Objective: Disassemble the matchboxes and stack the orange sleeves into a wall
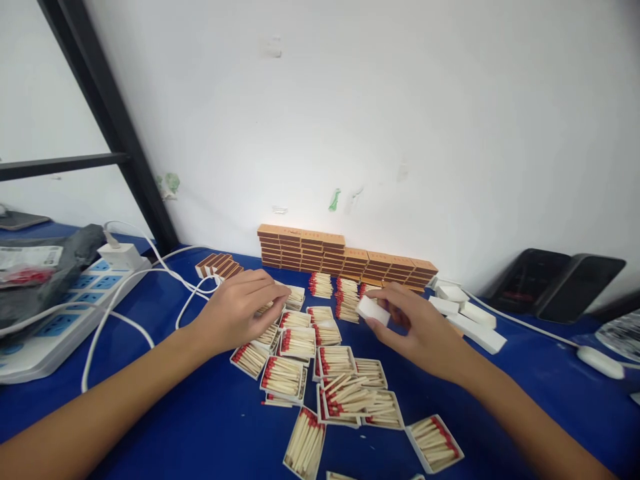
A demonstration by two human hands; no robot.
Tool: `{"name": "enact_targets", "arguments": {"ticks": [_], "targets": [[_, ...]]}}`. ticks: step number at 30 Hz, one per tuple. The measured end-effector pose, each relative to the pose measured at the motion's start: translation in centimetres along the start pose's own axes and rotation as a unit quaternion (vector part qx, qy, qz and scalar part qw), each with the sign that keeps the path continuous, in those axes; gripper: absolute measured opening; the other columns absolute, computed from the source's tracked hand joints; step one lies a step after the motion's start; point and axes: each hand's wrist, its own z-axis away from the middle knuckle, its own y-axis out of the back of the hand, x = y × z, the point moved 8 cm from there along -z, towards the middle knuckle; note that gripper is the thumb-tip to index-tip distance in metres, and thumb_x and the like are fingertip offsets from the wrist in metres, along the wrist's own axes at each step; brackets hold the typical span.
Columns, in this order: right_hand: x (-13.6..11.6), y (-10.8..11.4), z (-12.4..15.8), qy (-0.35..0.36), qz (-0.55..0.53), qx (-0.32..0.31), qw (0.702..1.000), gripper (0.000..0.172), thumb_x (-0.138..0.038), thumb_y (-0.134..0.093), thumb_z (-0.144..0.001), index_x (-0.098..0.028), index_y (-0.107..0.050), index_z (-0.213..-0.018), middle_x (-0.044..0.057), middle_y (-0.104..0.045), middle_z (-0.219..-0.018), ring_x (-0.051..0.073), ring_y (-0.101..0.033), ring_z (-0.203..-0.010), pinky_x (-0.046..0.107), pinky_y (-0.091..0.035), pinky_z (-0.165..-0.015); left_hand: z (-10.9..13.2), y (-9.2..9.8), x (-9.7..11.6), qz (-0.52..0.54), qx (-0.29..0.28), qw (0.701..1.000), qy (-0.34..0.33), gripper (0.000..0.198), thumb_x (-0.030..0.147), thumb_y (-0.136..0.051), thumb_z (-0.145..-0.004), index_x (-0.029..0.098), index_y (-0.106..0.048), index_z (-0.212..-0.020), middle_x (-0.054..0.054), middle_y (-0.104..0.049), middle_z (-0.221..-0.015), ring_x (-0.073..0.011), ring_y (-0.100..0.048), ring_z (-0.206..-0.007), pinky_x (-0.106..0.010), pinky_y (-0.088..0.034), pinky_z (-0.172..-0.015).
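Observation:
My left hand (243, 310) hovers over the left side of the filled matchbox trays, fingers stretched and thumb apart. Its fingertips are near a filled tray (296, 298); I cannot tell if they touch it. Between thumb and fingers of my right hand (407, 323) is a small white matchbox tray (373, 310), its plain outer side towards me. Loose red-headed matches (347, 300) lie in piles just left of that hand. Below, more open trays of matches (283, 377) spread over the table, some stacked on others.
Closed matchboxes (305, 247) form a stacked row against the wall. More brown boxes (219, 265) lean at the left. White empty trays (475, 323) lie at the right, before two dark phones (580, 287). A power strip (80, 307) with white cables occupies the left of the blue table (165, 433).

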Motion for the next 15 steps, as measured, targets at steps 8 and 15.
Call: {"name": "enact_targets", "arguments": {"ticks": [8, 15], "targets": [[7.8, 7.4, 1.5, -0.076, 0.181, 0.038, 0.98, 0.025, -0.04, -0.051, -0.096, -0.024, -0.068, -0.105, 0.011, -0.071, -0.094, 0.028, -0.068, -0.078, 0.041, -0.05, -0.069, 0.1, 0.0, -0.1, -0.002, -0.002, 1.0, -0.005, 0.017, 0.01, -0.066, -0.095, 0.017, -0.071, -0.11, -0.006, -0.078, -0.091, -0.019, -0.071, -0.081, -0.034, -0.058, -0.071], [15.9, 9.6, 4.3, -0.157, 0.225, 0.001, 0.961, 0.033, -0.053, -0.062, -0.089, -0.024, -0.069, -0.103, 0.011, -0.071, -0.079, 0.029, -0.066, -0.062, 0.041, -0.045, -0.056, 0.0, -0.1, -0.3, -0.003, -0.002, 1.0, -0.002, 0.016, 0.011, -0.065, -0.096, 0.018, -0.071, -0.11, -0.004, -0.077, -0.088, -0.0186, -0.071, -0.08, -0.034, -0.058, -0.071]]}}
